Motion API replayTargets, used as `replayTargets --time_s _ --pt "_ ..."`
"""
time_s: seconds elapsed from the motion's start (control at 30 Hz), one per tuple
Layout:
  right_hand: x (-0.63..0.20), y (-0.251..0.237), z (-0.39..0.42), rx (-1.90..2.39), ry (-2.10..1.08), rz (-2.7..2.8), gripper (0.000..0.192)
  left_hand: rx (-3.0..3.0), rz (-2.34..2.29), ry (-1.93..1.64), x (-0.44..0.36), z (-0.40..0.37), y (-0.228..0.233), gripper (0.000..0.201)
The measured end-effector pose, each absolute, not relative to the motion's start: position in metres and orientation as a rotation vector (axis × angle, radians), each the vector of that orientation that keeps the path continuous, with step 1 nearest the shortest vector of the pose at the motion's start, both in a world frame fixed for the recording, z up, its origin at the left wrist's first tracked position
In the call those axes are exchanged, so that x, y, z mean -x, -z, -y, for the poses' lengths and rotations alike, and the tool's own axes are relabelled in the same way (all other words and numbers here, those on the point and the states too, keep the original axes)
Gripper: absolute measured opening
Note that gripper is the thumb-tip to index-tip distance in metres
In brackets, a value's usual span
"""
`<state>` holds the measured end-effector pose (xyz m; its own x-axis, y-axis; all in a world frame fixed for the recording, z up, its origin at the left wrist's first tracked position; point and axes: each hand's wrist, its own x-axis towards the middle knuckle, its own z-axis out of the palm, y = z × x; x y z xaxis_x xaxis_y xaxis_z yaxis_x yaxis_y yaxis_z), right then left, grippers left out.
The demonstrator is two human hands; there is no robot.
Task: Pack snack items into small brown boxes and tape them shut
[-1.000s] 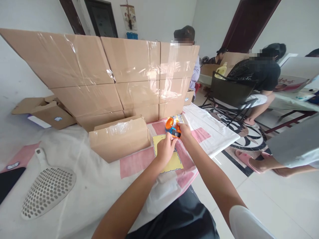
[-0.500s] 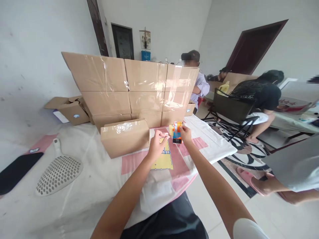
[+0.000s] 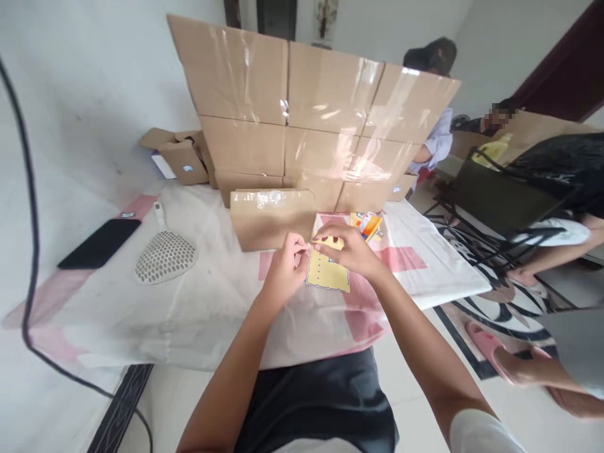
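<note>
My left hand [image 3: 289, 263] is closed in a pinch above the yellow card [image 3: 328, 277]. It grips a small pale strip [image 3: 309, 247] that looks like a piece of tape. My right hand [image 3: 348, 250] curves in from the right. Its thumb and forefinger meet the strip close to the left fingertips. The card lies flat, with a wavy dark edge and blue marks, and the right hand hides part of it. Behind the right hand an orange, white and blue item [image 3: 369, 225], seemingly a tape dispenser, lies on the table.
A low cardboard box [image 3: 274, 220] and a tall taped cardboard panel [image 3: 325, 107] stand behind the hands. To the left lie a perforated white paddle [image 3: 165, 258] and a black pad [image 3: 100, 244]. A cable [image 3: 29, 251] hangs at far left. Other people sit or stand beyond, near a chair [image 3: 503, 195].
My right hand has let go of the orange and blue item, which now lies on the table, and has moved to the left fingertips. The view has tilted down and left.
</note>
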<state>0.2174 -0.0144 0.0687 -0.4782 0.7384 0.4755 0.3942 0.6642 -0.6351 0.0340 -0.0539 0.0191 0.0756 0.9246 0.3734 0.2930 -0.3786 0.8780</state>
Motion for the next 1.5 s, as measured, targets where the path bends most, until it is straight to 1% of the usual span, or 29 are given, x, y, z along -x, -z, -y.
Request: replayTargets --time_s 0.13,0.3,0.43,0.53,0.67,0.8,0.93,1.07,1.17,1.2,1.23,1.3,1.33,1.37,1.4,1.5 --pt "-0.195 -0.073 0.01 0.811 -0.464 2.239 0.002 -1.8 -1.361 -1.28 -0.022 0.06 -0.029 0.014" --pt "-0.18 -0.072 -0.001 0.873 -0.495 2.225 0.01 -1.821 -1.449 -1.279 -0.016 0.059 -0.037 0.017" --pt "-0.171 -0.077 -0.005 0.872 -0.479 2.231 0.003 -1.802 -1.443 -1.312 -0.013 0.057 -0.039 0.018" --pt "-0.166 -0.087 -0.015 0.837 -0.469 2.267 0.008 -1.714 -1.415 -1.399 -0.009 0.049 -0.037 0.023" --pt "-0.154 -0.113 -0.052 0.834 -0.475 2.28 0.008 -1.686 -1.52 -1.558 0.003 0.03 -0.036 0.03" --pt "-0.132 -0.136 -0.106 0.87 -0.559 2.361 0.009 -1.933 -1.77 -1.638 0.019 0.011 -0.039 0.038" --pt "-0.112 -0.137 -0.143 0.921 -0.588 2.451 0.009 -2.245 -1.92 -1.503 0.029 -0.005 -0.04 0.046" --pt "-0.105 -0.126 -0.158 0.932 -0.502 2.579 0.01 -2.393 -1.911 -1.287 0.033 -0.018 -0.034 0.043" --pt "-0.101 -0.117 -0.165 1.06 -0.422 2.644 0.009 -2.393 -1.921 -1.244 0.031 -0.02 -0.029 0.041" --pt "-0.099 -0.115 -0.169 1.105 -0.394 2.637 0.01 -2.387 -1.929 -1.239 0.03 -0.019 -0.028 0.042" --pt "-0.097 -0.113 -0.173 1.143 -0.356 2.614 0.017 -2.381 -1.94 -1.232 0.029 -0.018 -0.028 0.043" --pt "-0.093 -0.111 -0.181 1.205 -0.232 2.509 0.036 -2.378 -1.965 -1.203 0.026 -0.015 -0.029 0.044" --pt "-0.093 -0.11 -0.183 1.229 -0.148 2.428 0.041 -2.376 -1.978 -1.181 0.026 -0.014 -0.031 0.045" --pt "-0.096 -0.109 -0.183 1.247 -0.075 2.331 0.04 -2.372 -1.992 -1.156 0.025 -0.013 -0.032 0.046" --pt "-0.101 -0.107 -0.18 1.256 -0.031 2.224 0.035 -2.367 -2.004 -1.132 0.024 -0.011 -0.033 0.046" --pt "-0.14 -0.094 -0.145 1.258 -0.081 1.923 0.014 -2.34 -2.041 -1.145 0.016 -0.003 -0.031 0.051"
